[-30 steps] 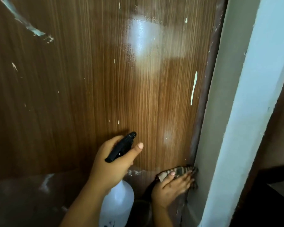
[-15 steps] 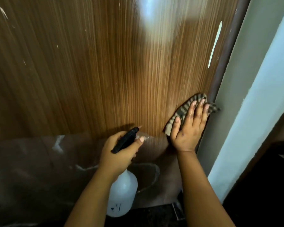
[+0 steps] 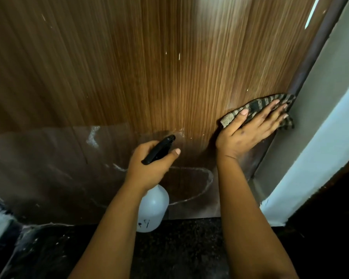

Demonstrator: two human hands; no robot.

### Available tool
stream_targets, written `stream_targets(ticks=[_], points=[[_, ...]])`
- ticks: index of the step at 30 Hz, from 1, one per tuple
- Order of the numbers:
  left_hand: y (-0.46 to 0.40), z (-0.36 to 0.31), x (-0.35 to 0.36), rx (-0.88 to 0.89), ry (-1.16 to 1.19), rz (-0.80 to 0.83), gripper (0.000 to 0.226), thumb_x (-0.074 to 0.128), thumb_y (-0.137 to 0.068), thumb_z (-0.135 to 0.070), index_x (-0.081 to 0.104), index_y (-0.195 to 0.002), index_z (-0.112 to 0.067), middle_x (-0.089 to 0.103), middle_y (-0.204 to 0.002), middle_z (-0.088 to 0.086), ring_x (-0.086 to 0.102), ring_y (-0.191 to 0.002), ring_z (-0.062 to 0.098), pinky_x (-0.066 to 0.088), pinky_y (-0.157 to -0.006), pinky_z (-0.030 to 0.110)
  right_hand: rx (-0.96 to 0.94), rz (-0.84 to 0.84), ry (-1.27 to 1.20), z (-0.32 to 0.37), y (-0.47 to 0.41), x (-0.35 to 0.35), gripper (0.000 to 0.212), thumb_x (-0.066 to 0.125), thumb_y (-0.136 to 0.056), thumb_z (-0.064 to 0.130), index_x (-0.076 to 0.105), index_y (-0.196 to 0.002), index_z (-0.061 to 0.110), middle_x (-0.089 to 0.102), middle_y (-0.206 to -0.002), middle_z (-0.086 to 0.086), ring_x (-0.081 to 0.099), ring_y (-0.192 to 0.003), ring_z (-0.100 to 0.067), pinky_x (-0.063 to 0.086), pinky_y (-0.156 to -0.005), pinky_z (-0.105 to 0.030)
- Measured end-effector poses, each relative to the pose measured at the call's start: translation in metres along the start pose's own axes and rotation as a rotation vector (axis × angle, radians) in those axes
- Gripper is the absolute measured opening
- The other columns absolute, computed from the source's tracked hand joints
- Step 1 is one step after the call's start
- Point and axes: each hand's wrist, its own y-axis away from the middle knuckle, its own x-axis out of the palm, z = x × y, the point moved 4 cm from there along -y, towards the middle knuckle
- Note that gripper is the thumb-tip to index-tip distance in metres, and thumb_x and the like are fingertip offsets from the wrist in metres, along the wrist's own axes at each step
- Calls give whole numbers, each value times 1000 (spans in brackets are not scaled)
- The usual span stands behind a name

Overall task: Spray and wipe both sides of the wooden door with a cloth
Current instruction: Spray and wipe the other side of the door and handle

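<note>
Dark speckled floor (image 3: 179, 248) runs along the bottom of frame, nearest the camera; both forearms come up from 6 o'clock.

Left hand (image 3: 149, 166) sits just below frame centre, fingers clenched round the black trigger head of the spray bottle (image 3: 152, 210). Thumb lies along the head on its right side. White translucent bottle body hangs below the hand at 6 o'clock of it, with small black marks near the base. Nozzle points toward 1 o'clock, close to the door surface; contact cannot be told.

Right hand (image 3: 248, 133) is at 3 o'clock of the left hand, well apart. Fingers are released and straight, spread flat, pressing the cloth (image 3: 256, 106) against the wooden door (image 3: 129, 67). Fingertips point to 2 o'clock. Cloth is striped dark and tan, bunched under the palm, with its far end touching the dark door edge (image 3: 310, 61).

The door fills the upper frame from 9 to 1 o'clock, brown with vertical grain and small white flecks. Its lower band is covered by a clear film (image 3: 48, 168) with whitish smears and a curved wet outline at 3 o'clock of the bottle.

A grey frame (image 3: 320, 107) and a pale wall (image 3: 318, 168) stand at 3 o'clock, beyond the door edge.
</note>
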Motion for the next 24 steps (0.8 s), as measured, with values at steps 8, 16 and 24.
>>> stream_targets(ticks=[8,16,24], points=[[-6,-7,-26,51,81,-100,11,75,-89,-28,72,-91,-17,70,-70,-2,67,-67,12,52,-60,30,-919,585,52,51,148,17,59,28,-101,40,20,-152,13,4,-163,-13,-4,-151,-29,-4,-120,-50],[2,5,-22,39,29,-25,11,73,-88,-34,70,-96,-26,72,-73,-3,68,-68,7,49,-56,23,-340,267,139,-30,56,2,65,27,-100,44,29,-146,-3,31,-149,-33,19,-139,-46,8,-120,-50],[4,12,1,62,25,39,18,72,-89,-31,69,-95,-14,71,-81,9,70,-74,17,51,-59,23,522,153,56,-42,112,-5,85,8,-99,60,21,-150,-7,19,-157,-28,15,-146,-45,9,-119,-48]])
